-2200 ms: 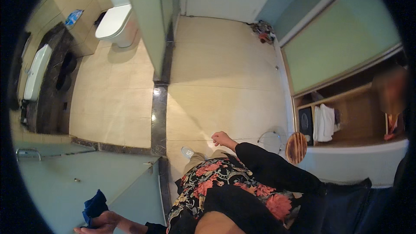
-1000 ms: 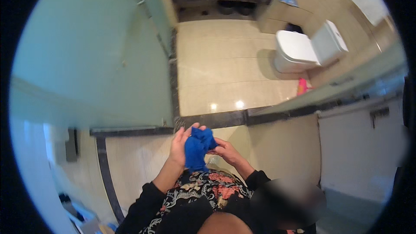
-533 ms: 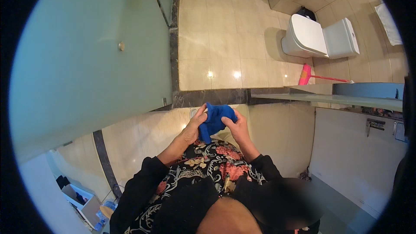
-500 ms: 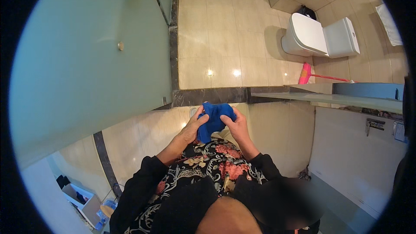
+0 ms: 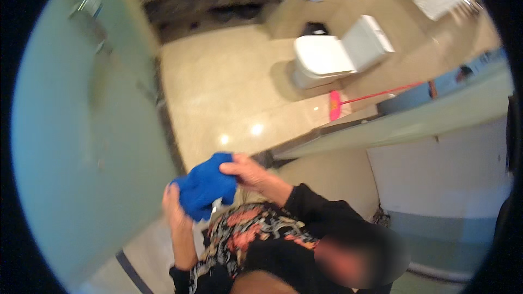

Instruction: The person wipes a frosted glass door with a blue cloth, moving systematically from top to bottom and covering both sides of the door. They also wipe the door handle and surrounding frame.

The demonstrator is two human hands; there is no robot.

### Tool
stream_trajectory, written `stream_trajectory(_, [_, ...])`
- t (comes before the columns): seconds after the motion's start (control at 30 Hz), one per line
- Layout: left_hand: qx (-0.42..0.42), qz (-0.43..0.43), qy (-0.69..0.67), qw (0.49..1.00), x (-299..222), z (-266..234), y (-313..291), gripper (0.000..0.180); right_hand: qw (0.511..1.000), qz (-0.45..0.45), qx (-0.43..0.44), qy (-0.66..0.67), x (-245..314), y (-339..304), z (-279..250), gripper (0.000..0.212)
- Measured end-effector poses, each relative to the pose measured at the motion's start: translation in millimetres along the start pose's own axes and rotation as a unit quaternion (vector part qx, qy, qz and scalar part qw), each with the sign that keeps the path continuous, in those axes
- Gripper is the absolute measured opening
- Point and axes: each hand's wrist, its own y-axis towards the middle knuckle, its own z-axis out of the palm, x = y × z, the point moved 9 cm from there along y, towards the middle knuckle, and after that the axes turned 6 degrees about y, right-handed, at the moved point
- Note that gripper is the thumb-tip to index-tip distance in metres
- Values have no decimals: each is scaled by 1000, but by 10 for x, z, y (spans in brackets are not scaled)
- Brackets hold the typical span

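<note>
Cloth (image 5: pixel 207 185), pinched at opposite edges by the left hand (image 5: pixel 177 212) and right hand (image 5: pixel 253 173), probably spreads best under an even, gentle pull.

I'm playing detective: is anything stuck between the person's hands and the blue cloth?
Nothing visible is. The left hand and right hand both touch the blue cloth directly, at opposite sides. Its underside is hidden, so I can't check there.
</note>
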Motion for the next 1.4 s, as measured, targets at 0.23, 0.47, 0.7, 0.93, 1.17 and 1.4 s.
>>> stream_trajectory(0.23, [-17, -37, -139, 989, 28, 350, 5, 47, 969, 138, 27, 202, -604, 191, -98, 25])
stream_trajectory(0.47, [-47, 24, -115, 992, 63, 218, -141, 30, 983, 150, 103, -26, -436, 317, -100, 28])
stream_trajectory(0.7, [-111, 81, -75, 988, -199, 29, -219, 28, 959, 235, 153, 32, -479, 328, 282, 37])
stream_trajectory(0.93, [-243, 161, 74, 954, -769, -102, -614, 21, 917, 328, 158, 161, -247, 187, 903, 70])
stream_trajectory(1.17, [-573, 563, 300, 514, -1695, -941, -2665, 24, 975, 124, 176, -47, -376, 443, 1444, 65])
stream_trajectory(1.4, [-559, 559, 340, 510, -2218, -1225, -2690, 66, 956, 11, 283, -78, -878, 710, 2267, 40])
